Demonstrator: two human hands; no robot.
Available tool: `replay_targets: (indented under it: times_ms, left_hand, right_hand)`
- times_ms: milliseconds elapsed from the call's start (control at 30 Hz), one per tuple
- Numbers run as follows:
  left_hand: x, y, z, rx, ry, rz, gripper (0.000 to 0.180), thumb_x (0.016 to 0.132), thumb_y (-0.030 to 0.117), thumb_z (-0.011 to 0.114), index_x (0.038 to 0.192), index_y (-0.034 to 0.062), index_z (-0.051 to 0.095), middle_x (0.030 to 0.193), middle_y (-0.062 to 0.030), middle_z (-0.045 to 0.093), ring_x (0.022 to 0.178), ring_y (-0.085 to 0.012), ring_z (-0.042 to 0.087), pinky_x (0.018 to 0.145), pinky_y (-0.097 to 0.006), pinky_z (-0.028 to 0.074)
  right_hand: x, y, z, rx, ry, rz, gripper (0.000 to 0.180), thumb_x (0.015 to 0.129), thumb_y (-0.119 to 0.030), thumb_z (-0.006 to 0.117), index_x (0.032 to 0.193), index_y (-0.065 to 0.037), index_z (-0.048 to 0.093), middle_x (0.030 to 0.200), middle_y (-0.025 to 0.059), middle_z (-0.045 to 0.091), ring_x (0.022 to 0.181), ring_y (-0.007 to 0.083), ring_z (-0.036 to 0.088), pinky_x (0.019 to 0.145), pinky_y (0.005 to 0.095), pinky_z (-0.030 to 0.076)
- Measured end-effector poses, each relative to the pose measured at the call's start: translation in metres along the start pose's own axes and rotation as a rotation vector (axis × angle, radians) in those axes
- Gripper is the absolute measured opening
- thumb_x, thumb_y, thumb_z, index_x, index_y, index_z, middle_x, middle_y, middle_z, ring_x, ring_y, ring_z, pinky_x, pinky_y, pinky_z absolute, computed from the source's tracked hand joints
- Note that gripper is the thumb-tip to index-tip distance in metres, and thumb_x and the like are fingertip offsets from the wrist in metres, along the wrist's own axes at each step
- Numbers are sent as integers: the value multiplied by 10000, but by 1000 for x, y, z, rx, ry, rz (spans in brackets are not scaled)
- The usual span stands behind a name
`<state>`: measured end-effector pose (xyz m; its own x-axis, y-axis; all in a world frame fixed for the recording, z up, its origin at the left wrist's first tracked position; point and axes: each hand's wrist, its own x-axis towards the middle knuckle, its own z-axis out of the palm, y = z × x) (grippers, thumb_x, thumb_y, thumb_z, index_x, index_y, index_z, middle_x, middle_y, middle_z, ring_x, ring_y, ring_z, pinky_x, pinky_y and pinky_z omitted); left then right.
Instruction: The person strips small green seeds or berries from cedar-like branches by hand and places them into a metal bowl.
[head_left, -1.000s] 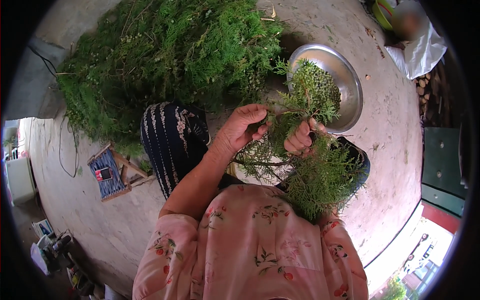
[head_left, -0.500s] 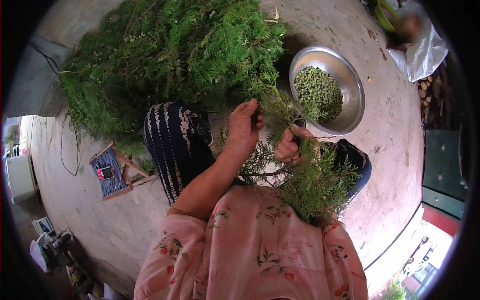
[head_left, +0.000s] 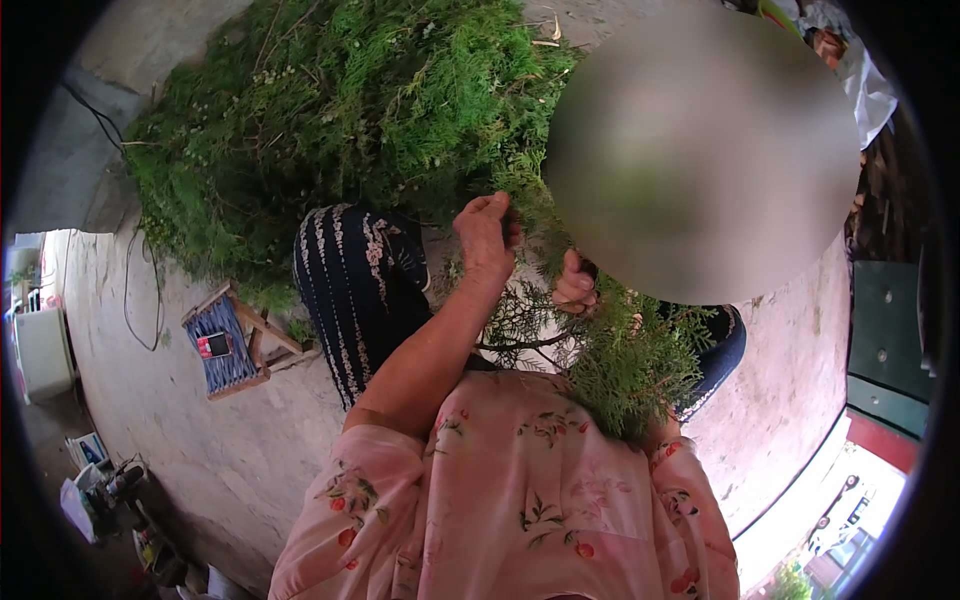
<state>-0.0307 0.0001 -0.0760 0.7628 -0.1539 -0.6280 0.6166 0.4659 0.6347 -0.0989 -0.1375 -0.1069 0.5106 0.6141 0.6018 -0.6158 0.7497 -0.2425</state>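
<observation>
My right hand [head_left: 574, 287] is closed around a leafy green cypress branch [head_left: 640, 375], whose scaly sprays spread over my lap and up between my hands. A bare brown stem of it runs toward my left. My left hand [head_left: 486, 237] hovers just left of the branch's upper sprays, fingers curled and thumb pressed to them; whatever lies in that pinch is too small or hidden to name. Beyond my left hand lies a big heap of cut cypress branches [head_left: 350, 130], dotted with small pale green cones. A large blurred patch hides part of my right hand and the ground past it.
A low wooden stool [head_left: 225, 345] with a blue woven seat stands at the left, a small dark and red packet [head_left: 213, 346] on it. A thin black cable [head_left: 150, 345] lies nearby. A white plastic bag [head_left: 870, 95] sits far right, above stacked wood [head_left: 880, 190].
A round blurred patch now covers the upper right, where a steel bowl of small green cones showed before. My hands have barely moved; the right still grips the branch.
</observation>
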Motion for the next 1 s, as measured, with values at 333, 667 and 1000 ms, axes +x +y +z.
replay_targets:
  times_ms: [333,667,1000]
  left_hand:
    - [21,15,-20,61,53,21,117,804,119,559,876,29,533,724,-89,576,554,-154,514,405,-278,376]
    - [23,9,-15,-29,-350,-285,182,805,240,587,872,71,576,729,-22,542,575,-129,464,482,-261,382]
    - [26,0,-25,143,-467,-348,302,817,380,569,867,84,536,701,-26,507,515,-122,438,401,-236,311]
  right_hand:
    - [7,-3,32,-165,329,-116,421,856,-361,441,1126,-41,396,905,31,499,735,134,452,658,273,329]
    - [24,-6,44,-231,533,-73,312,853,-302,473,1010,-32,466,806,42,514,655,134,460,594,254,339]
    - [66,-13,57,-304,1078,304,226,849,-242,505,893,-23,536,707,53,529,575,135,468,530,234,348]
